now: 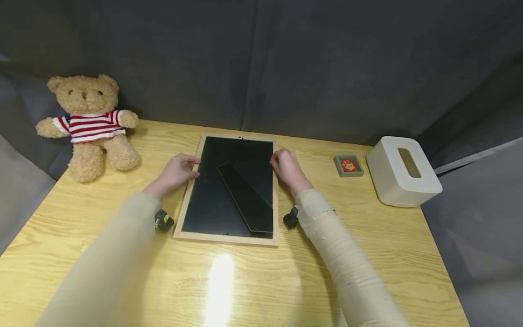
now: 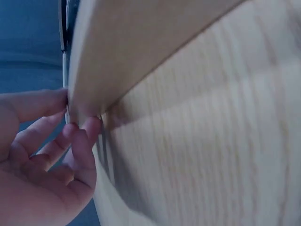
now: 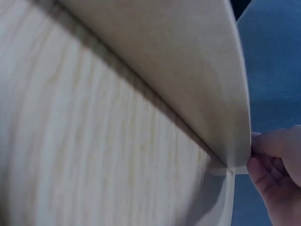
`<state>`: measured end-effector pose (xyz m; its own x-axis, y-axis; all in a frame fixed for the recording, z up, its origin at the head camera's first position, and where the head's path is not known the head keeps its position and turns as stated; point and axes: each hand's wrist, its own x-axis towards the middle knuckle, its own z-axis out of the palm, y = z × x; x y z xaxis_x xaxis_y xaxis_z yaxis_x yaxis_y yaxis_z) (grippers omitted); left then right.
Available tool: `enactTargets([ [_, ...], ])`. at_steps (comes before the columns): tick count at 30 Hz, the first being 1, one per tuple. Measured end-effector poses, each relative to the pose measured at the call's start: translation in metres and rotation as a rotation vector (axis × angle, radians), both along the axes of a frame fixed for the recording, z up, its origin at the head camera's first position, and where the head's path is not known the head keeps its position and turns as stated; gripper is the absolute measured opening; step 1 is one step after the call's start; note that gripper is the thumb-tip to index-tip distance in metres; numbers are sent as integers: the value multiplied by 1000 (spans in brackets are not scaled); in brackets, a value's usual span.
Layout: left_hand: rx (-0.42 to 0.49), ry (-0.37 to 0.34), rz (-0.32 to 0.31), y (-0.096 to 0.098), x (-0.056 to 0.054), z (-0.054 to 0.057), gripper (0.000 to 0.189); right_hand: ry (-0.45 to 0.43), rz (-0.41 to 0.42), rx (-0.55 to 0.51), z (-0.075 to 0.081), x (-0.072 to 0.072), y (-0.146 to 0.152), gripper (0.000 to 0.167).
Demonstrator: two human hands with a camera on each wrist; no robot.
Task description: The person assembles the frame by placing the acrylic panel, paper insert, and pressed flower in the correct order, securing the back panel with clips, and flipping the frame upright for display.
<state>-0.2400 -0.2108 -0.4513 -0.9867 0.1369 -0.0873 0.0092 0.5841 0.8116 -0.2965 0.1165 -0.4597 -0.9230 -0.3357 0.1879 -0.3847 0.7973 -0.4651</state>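
Note:
A light-wood picture frame [image 1: 226,240] lies on the table with its black back [image 1: 212,195] facing up. A tapered black stand leg [image 1: 247,200] lies slantwise across that back. My left hand [image 1: 175,172] is at the frame's left side, with thumb and fingertips over the rim in the head view; in the left wrist view the fingers [image 2: 56,106] touch the frame's side [image 2: 136,42]. At the right rim my right hand [image 1: 288,168] has its fingers curled in. In the right wrist view its thumb and finger pinch the frame's edge [image 3: 240,117].
A teddy bear [image 1: 96,127] in a striped sweater sits at the back left. To the right are a small grey-green square box [image 1: 348,165] with a red motif and a white tissue box [image 1: 402,168]. Dark curtains [image 1: 306,68] hang behind the table [image 1: 184,281].

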Motion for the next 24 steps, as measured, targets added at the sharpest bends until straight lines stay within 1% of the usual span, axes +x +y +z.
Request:
enactTargets([
  [3, -52, 52, -19, 2, -1, 3, 36, 0, 11, 49, 0, -2, -1, 11],
  [6, -103, 89, -32, 4, -1, 4, 35, -8, 20, 103, 0, -3, -3, 13],
  [10, -161, 123, -49, 6, -1, 4, 34, -21, 21, 131, 0, -4, -4, 13],
  [19, -190, 131, -43, 9, 1, 1, 35, -15, 7, 119, -2, -1, -4, 13],
  [24, -212, 113, -41, 7, 2, 3, 36, -3, 15, 126, -1, -2, -4, 13],
])
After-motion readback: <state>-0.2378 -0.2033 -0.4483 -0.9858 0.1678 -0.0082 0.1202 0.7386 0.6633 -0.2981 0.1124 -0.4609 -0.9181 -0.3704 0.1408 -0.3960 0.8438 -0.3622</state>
